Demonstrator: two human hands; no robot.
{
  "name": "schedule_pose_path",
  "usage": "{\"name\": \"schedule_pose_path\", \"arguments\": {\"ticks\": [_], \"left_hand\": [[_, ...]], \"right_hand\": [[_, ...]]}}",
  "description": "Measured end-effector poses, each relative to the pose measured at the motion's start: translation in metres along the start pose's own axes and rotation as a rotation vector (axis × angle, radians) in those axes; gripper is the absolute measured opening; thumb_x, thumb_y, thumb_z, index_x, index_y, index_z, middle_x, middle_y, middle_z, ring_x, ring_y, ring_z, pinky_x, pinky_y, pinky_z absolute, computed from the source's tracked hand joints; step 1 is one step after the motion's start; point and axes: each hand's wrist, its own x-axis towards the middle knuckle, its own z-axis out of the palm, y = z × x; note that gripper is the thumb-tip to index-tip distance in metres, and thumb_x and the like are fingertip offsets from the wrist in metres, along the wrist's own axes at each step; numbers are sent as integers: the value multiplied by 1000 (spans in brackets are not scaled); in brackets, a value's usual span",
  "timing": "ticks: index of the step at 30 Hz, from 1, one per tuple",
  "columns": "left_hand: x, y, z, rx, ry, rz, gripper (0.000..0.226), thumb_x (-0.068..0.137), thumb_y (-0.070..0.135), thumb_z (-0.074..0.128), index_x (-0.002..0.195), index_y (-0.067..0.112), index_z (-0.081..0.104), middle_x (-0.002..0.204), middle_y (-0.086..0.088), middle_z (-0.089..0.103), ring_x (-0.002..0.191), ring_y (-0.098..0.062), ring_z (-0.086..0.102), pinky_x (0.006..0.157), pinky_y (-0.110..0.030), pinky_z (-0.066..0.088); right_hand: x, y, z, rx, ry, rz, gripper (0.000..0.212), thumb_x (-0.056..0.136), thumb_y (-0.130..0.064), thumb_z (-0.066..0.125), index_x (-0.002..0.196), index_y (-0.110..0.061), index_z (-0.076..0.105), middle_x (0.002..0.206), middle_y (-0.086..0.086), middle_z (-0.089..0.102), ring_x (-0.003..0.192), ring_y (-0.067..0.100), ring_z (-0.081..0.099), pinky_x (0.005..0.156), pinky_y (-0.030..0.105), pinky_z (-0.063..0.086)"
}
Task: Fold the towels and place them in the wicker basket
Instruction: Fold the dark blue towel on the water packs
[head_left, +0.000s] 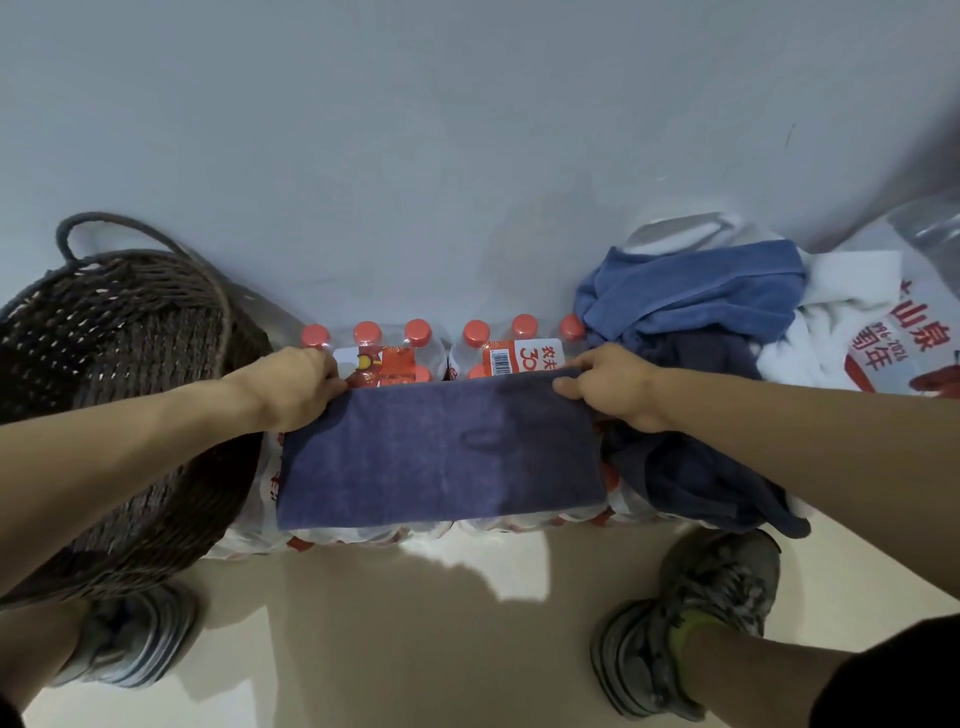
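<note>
- Two hands pinch the far edge of the dark blue towel (441, 457): left hand (298, 387) at its 10 o'clock corner, right hand (610, 387) at 2 o'clock.
- Towel lies flat on shrink-wrapped water bottles (418, 340).
- Wicker basket (124, 374) stands at 9 o'clock.
- Unfolded towels (691, 296) are heaped at 3 o'clock.

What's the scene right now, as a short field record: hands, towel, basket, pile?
left hand: pinches the towel's far left corner
right hand: pinches the far right corner
towel: dark blue, spread flat on packs of bottles
basket: to the left, no towel visible in it
pile: unfolded towels, to the right
</note>
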Motion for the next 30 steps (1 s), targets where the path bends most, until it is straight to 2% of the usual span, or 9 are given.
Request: {"name": "schedule_pose_path", "arguments": {"ticks": [2, 5, 9, 14, 16, 19, 23, 26, 30], "left_hand": [[1, 1, 0, -2, -7, -21, 34, 101, 33, 45, 101, 6, 65, 103, -17, 67, 95, -35, 63, 84, -37, 49], [1, -1, -8, -65, -20, -3, 36, 97, 40, 53, 79, 12, 66, 80, -8, 65, 75, -24, 59, 70, -32, 44], [-2, -1, -17, -209, 71, -30, 50, 87, 52, 63, 56, 14, 54, 55, 1, 51, 53, -16, 48, 54, -29, 36], [-4, -1, -7, -4, 47, -71, 56, 92, 56, 53, 60, 12, 42, 61, -4, 50, 60, -24, 50, 55, -32, 34], [-6, 1, -2, 4, 85, -103, 48, 95, 55, 47, 66, 17, 47, 68, -5, 55, 76, -31, 60, 64, -34, 42], [-12, 13, 10, 58, 329, -218, 40, 97, 45, 46, 105, 9, 58, 107, -19, 61, 103, -39, 55, 87, -44, 46], [-26, 62, 39, 54, 602, -73, 34, 91, 31, 44, 110, 4, 54, 114, -23, 52, 103, -40, 49, 86, -49, 40], [-45, 101, 72, -22, 522, -21, 50, 91, 34, 36, 130, 6, 49, 139, -20, 44, 128, -39, 40, 104, -53, 34], [-56, 117, 114, 83, 283, -36, 65, 99, 47, 8, 156, 18, -5, 164, -10, -10, 150, -30, -13, 118, -61, -5]], "right_hand": [[2, 5, 3, -8, 72, -5, 18, 96, -20, 62, 99, -3, 67, 97, 13, 71, 91, 26, 67, 81, 36, 56], [0, 8, 7, -106, 198, -27, 29, 97, -33, 58, 93, -5, 66, 88, 9, 67, 88, 27, 64, 69, 30, 49], [0, 12, 8, -193, 270, 25, 38, 99, -37, 55, 110, -1, 64, 106, 16, 67, 99, 32, 63, 77, 32, 49], [-6, 14, 15, -381, 309, 43, 46, 98, -45, 51, 112, -4, 63, 112, 16, 67, 103, 33, 62, 76, 30, 42], [-8, 14, 17, -379, 312, 46, 48, 100, -47, 46, 114, -4, 63, 115, 17, 66, 105, 33, 61, 76, 30, 42], [-13, 8, 19, -319, 325, 58, 51, 102, -46, 39, 116, -4, 64, 117, 18, 66, 106, 34, 62, 81, 32, 45], [-24, 12, 23, -219, 299, 48, 24, 94, -26, 53, 104, -6, 63, 109, 15, 67, 89, 29, 61, 72, 30, 45], [-33, 21, 28, -201, 323, 7, 24, 97, -20, 51, 113, -4, 57, 113, 15, 64, 93, 31, 59, 72, 29, 39], [-41, 27, 28, -109, 385, -91, 25, 102, -27, 47, 119, -8, 47, 112, 13, 62, 102, 32, 60, 78, 33, 42]]}}
